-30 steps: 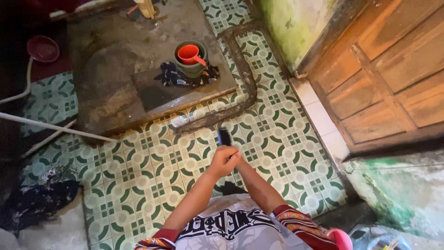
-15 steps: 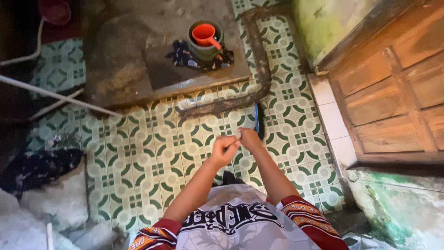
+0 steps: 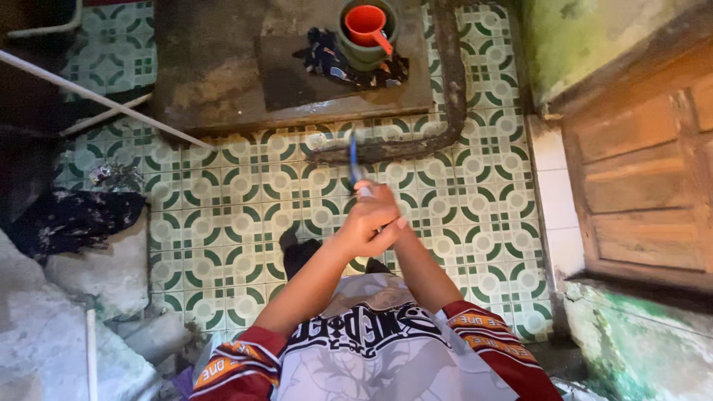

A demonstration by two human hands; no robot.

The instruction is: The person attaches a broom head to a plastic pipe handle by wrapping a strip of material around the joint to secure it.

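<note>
Now | left hand (image 3: 365, 226) and right hand (image 3: 386, 215) clasped together on a thin blue stick (image 3: 353, 160); raised upright since a moment ago | above tiled floor (image 3: 245, 215); orange scoop (image 3: 366, 25) beyond

My hands: two, left hand (image 3: 364, 226) and right hand (image 3: 386, 204), clasped together at centre
Blue-handled tool (image 3: 353, 160): one, gripped in my hands, pointing to 12 o'clock
Orange scoop (image 3: 366, 24): one, at 12 o'clock
Green bucket (image 3: 355, 52): one, holding the scoop
Dark cloths: two, patterned cloth (image 3: 327, 59) at 12 o'clock, dark cloth (image 3: 70, 219) at 9 o'clock
White pipes (image 3: 96, 96): two, at 10 o'clock
Wooden door (image 3: 642, 178): one, at 3 o'clock
</note>
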